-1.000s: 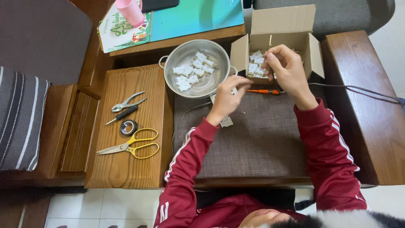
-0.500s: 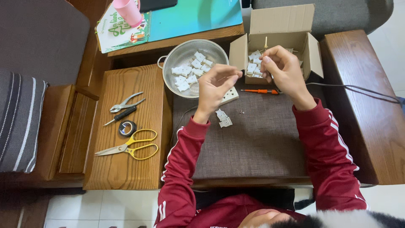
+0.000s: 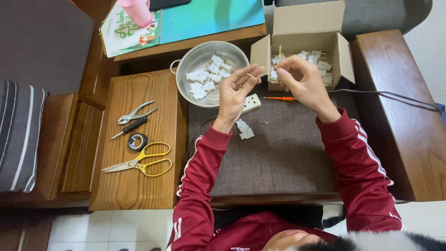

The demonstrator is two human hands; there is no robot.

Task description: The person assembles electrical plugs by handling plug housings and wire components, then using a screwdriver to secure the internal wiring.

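Left hand (image 3: 236, 88) lifted off table, now pinching thin pin (image 3: 251, 75). Right hand (image 3: 301, 79) out of box (image 3: 306, 51), gripping small part, can't tell which. White plug (image 3: 251, 103) left lying.

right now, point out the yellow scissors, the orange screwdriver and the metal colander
yellow scissors (image 3: 149, 162): head view, on the yellow handle loops
orange screwdriver (image 3: 281, 98): head view, on the orange handle
metal colander (image 3: 193, 60): head view, on the bare mesh wall
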